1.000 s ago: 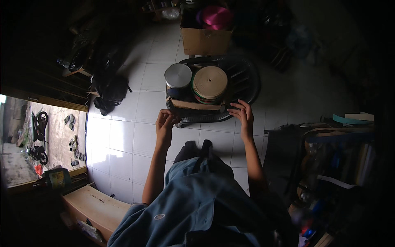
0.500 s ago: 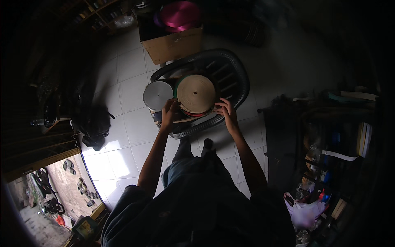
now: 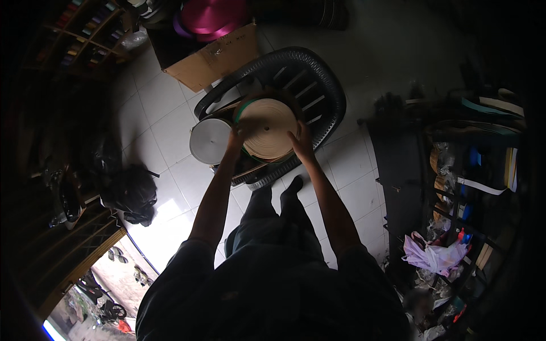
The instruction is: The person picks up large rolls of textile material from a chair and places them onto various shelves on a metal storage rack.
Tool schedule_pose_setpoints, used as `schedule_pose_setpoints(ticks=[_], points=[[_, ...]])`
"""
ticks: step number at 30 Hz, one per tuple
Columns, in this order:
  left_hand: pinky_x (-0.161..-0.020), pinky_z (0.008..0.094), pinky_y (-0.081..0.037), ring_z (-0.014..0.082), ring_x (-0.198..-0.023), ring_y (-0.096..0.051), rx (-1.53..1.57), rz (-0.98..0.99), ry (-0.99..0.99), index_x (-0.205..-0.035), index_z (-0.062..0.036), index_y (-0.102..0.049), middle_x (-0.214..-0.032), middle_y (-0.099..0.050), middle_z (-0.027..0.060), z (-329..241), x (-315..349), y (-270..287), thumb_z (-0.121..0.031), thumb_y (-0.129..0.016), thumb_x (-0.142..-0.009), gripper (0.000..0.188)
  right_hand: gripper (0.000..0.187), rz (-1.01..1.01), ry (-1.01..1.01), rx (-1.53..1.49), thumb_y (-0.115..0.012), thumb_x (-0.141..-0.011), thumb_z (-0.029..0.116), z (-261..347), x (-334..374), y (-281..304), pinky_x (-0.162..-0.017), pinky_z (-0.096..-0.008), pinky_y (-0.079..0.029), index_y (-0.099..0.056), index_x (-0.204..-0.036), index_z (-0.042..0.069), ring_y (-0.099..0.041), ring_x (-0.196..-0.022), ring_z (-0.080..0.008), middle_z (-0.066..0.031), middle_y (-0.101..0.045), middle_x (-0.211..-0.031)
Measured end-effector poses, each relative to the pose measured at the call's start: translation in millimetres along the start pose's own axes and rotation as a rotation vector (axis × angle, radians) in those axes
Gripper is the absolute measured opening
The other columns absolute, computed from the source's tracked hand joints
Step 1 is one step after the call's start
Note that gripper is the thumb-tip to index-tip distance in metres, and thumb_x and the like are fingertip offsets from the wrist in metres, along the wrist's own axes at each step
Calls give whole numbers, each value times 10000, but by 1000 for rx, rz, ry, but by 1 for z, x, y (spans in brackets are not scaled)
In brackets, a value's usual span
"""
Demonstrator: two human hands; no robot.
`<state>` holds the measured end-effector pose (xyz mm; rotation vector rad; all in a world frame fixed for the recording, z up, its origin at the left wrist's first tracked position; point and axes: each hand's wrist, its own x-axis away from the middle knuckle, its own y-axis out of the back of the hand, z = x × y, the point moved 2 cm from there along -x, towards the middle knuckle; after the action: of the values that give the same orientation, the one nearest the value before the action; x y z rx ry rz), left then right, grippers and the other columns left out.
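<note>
A large beige roll of coiled strap (image 3: 267, 122) lies flat on a pile on a black plastic chair (image 3: 330, 94), with a green edge showing at its left. My left hand (image 3: 236, 138) is closed on the roll's left rim, its fingers partly hidden. At the opposite rim my right hand (image 3: 303, 142) grips the roll, thumb over the top and fingers round the outer side. A grey roll (image 3: 210, 139) rests just left of my left hand. What is under the beige roll is mostly covered.
Beyond the chair stands a cardboard box (image 3: 213, 59) with a shiny pink roll (image 3: 213, 17) in it. Black bags (image 3: 131, 193) sit on the tiled floor at the left. A dark rack at the right holds strap pieces and a pale purple plastic bag (image 3: 435, 253).
My hands have closed in from loosely touching the beige roll's lower edge to gripping both its sides. The whole view has turned, so the box and chair appear tilted and shifted left.
</note>
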<state>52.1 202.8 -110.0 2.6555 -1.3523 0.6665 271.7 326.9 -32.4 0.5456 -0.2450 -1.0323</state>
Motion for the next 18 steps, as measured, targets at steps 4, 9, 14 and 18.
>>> schedule_pose_setpoints(ticks=[4,9,14,18], points=[[-825,299,-489,187,-999,-578,27,24,326,-1222,12,-499,-1143,-580,123,-20,-3,-18,-234,-685,-811,514,587,-4,-159,-83,-669,-782,67,-54,7,-17,-958,-393,-403,-405,-1303,2,-509,-1135,-289,-193,-513,-1217],[-793,301,-496,175,-960,-583,-46,-96,266,-1246,-9,-461,-1102,-583,123,5,-10,-3,-260,-671,-829,530,598,-65,-52,5,-684,-750,53,-38,2,-23,-914,-369,-434,-412,-1279,3,-534,-1075,-249,-161,-532,-1177],[-794,314,-487,177,-940,-573,18,-101,285,-1227,-11,-416,-1088,-564,127,-4,7,-4,-262,-626,-877,480,598,-11,-169,-59,-695,-751,90,-54,11,-17,-865,-361,-459,-410,-1270,9,-550,-1009,-226,-149,-538,-1140],[-868,329,-454,188,-1005,-543,193,-52,108,-1236,-15,-384,-1123,-541,135,-19,31,4,-308,-615,-903,499,585,76,-291,-130,-688,-778,126,-21,16,-1,-835,-353,-473,-399,-1273,10,-562,-979,-217,-141,-541,-1107]])
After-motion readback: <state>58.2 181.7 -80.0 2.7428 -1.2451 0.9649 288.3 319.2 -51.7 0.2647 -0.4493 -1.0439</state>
